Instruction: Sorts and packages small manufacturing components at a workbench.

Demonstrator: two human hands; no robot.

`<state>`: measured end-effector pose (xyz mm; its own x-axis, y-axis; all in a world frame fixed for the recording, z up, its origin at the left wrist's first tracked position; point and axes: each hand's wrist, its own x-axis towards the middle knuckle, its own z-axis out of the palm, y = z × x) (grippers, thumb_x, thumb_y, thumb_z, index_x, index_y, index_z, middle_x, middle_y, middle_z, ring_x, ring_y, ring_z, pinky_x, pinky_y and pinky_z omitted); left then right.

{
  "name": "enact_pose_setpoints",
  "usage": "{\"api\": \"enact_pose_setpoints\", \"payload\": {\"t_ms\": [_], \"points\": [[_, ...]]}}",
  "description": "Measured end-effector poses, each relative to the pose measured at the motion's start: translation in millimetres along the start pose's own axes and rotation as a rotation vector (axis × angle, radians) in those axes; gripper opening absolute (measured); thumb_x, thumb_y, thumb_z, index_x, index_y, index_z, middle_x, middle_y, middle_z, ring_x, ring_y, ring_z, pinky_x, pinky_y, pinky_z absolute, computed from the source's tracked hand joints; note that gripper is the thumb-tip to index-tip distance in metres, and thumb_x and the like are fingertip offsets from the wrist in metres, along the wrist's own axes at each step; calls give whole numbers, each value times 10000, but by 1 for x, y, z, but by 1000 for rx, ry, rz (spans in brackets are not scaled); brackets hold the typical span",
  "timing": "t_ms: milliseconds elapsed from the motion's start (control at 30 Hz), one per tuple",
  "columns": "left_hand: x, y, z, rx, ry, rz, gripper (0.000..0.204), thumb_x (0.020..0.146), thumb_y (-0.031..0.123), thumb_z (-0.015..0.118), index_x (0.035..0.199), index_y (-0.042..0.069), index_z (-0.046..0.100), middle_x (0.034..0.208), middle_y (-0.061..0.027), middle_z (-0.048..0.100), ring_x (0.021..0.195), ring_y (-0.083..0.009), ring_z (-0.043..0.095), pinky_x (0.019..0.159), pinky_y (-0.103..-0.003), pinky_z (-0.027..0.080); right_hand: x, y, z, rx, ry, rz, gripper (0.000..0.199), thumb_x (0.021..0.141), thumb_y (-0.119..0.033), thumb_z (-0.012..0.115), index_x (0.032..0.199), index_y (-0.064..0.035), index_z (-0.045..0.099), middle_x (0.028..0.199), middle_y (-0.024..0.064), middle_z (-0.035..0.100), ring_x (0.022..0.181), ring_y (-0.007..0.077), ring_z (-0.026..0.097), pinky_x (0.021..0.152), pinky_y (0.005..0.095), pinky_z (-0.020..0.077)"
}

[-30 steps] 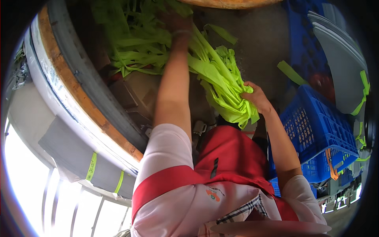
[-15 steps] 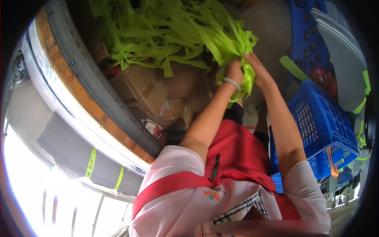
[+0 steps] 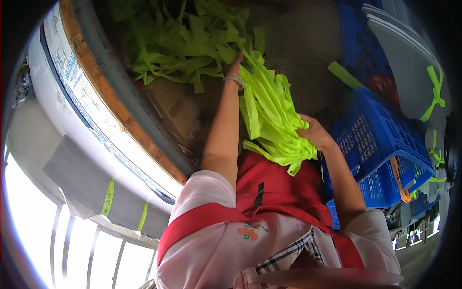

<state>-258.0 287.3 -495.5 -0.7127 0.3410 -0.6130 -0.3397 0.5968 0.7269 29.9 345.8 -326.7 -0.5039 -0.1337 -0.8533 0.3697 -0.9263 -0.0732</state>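
Observation:
A thick bundle of bright yellow-green fabric strips (image 3: 274,111) hangs in front of the apron. My right hand (image 3: 315,134) is closed around the bundle's near end, fingers wrapped into the folds. My left hand (image 3: 233,70), with a pale bangle at the wrist, reaches to where the bundle meets a larger pile of the same strips (image 3: 187,43). A stretched finger or thumb shows there; strips and shade partly hide the rest of that hand, which looks open against the strips.
Cardboard boxes (image 3: 173,108) sit below the pile. To the right stand a blue plastic crate (image 3: 380,139) with an orange strap, a red bundle (image 3: 383,89) and stacked grey sheets (image 3: 409,62). A long wood-edged ledge (image 3: 110,101) curves along the left.
My right hand has drawn the bundle's end nearer to my body. My left hand has moved left and away toward the pile, so the hands are now apart and the bundle is spread between them.

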Motion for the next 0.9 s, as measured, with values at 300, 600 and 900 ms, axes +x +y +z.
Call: {"api": "enact_pose_setpoints", "payload": {"t_ms": [300,600,900], "points": [[41,61,-13,-1043,-350,-354,564,892,444,554,1277,39,482,1253,-166,538,1185,-352,483,928,-561,423,-199,29,-11,-539,-234,123,408,700,-4,665,1105,-17,620,997,41,666,933,99,577,854,265,454],[-33,97,-31,-840,-275,-221,335,912,248,509,1154,28,584,1163,-129,606,1033,-309,587,901,-432,475,-300,26,-45,-654,-96,116,393,647,-19,684,1039,-29,652,939,12,678,872,87,585,804,251,459],[-311,114,7,-629,-450,-354,261,869,71,604,1126,38,570,1051,-86,621,946,-236,618,832,-376,514,-436,104,-156,-270,392,-347,524,671,-105,807,1140,1,601,1075,66,644,982,149,594,856,308,466]]}}
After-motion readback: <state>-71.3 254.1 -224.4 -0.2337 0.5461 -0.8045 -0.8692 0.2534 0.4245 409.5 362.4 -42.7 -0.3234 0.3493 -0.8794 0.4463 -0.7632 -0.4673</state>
